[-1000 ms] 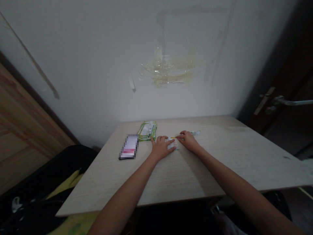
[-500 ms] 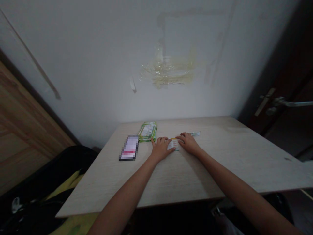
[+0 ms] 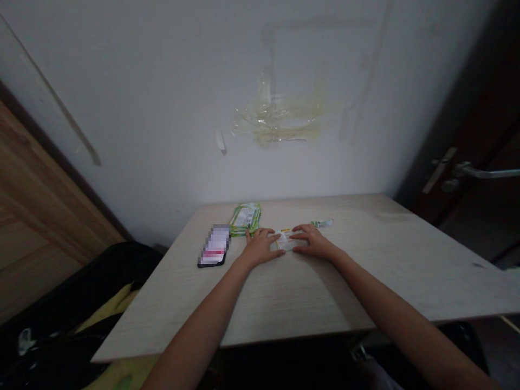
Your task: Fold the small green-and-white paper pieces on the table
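Observation:
A small flat packet (image 3: pixel 286 242), whitish with a yellow mark and fine print, lies on the table between my hands. From its left side my left hand (image 3: pixel 261 248) touches it, fingers spread and palm down. My right hand (image 3: pixel 313 242) rests on its right side, also with fingers apart. Just beyond the left hand is a stack of green and white packets (image 3: pixel 246 215). A narrow green and white strip (image 3: pixel 324 223), perhaps a torn piece of wrapper, lies past the right hand.
A phone (image 3: pixel 214 246) with a blurred screen lies left of my left hand. The pale wooden table (image 3: pixel 390 265) meets a wall (image 3: pixel 162 108) with old tape (image 3: pixel 288 122). A door handle (image 3: pixel 483 172) is at the right, a dark bag (image 3: pixel 117 265) at the left.
My hands have moved slightly apart, the left one to the left, uncovering more of the packet. The phone, the stack and the strip stay in place.

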### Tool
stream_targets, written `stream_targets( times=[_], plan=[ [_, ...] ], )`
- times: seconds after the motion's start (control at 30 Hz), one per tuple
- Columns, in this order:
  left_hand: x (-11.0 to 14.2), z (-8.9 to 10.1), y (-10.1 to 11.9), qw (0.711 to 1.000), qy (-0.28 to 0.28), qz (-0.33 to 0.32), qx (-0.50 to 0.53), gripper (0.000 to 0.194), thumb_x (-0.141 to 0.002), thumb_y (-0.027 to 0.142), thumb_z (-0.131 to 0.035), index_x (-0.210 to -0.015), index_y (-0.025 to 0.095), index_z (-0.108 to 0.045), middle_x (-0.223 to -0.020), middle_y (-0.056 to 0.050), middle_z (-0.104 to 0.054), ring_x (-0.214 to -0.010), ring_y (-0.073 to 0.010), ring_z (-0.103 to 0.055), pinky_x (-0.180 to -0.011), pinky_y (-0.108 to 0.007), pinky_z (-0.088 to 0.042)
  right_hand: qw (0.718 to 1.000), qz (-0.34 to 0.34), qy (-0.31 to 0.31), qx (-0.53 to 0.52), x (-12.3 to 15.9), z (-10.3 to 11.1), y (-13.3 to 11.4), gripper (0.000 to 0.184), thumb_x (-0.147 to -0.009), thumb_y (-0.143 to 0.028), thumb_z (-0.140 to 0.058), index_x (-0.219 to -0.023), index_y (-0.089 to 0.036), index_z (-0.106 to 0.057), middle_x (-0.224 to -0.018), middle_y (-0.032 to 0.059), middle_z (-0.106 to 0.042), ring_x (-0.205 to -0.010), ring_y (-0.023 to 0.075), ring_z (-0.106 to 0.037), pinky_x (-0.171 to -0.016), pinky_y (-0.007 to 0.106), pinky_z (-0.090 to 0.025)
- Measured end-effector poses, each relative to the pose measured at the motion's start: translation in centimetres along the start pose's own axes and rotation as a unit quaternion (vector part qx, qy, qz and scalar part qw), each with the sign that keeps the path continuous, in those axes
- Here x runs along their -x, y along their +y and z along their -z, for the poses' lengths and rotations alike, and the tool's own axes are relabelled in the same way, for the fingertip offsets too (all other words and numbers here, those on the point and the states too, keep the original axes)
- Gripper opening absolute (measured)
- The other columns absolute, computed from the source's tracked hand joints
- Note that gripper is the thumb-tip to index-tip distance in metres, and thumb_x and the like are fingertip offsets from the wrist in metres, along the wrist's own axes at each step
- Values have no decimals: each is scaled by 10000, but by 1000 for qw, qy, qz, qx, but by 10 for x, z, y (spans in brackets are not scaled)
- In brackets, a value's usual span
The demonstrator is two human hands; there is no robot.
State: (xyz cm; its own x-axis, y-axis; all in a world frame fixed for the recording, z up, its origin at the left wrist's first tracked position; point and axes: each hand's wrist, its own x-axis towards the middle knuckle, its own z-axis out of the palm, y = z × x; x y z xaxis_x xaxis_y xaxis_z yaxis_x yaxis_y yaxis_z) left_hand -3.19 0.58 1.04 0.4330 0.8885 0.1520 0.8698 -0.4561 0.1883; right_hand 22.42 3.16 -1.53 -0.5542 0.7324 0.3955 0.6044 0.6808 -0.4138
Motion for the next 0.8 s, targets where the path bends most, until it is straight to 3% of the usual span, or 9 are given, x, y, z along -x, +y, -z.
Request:
stream_targets(
  times=[0.13, 0.3, 0.8],
  plan=[
    [0, 4, -3, 1000, -10, -14, 15, 664, -790, 679, -621, -1373, 370, -556, -1436, -74, -512, -1355, -337, -382, -1153, -690, -75, 1000, -3, -7, 0, 1, 1, 0, 447, -773, -405, -775, -1196, -275, -711, -1319, 117, -591, -1220, 289, -526, -1057, 483, -401],
    [-1, 3, -2, 1000, 6, -18, 24, 549, -796, 627, -657, -1279, 369, -639, -1365, -63, -559, -1323, -316, -415, -1163, -679, -51, 1000, -2, -14, 4, 0, 3, -5, 408, -791, -371, -762, -1187, -288, -714, -1285, 98, -628, -1204, 281, -537, -1059, 480, -402],
    [-2, 4, 2, 998, 32, -14, 43, 393, -876, 581, -582, -1148, 329, -713, -1273, -49, -628, -1286, -287, -451, -1148, -707, -20, 1000, 17, -11, -1, 1, -2, -6, 319, -861, -363, -694, -1160, -257, -729, -1257, 108, -622, -1169, 248, -558, -1047, 429, -431]
  ],
)
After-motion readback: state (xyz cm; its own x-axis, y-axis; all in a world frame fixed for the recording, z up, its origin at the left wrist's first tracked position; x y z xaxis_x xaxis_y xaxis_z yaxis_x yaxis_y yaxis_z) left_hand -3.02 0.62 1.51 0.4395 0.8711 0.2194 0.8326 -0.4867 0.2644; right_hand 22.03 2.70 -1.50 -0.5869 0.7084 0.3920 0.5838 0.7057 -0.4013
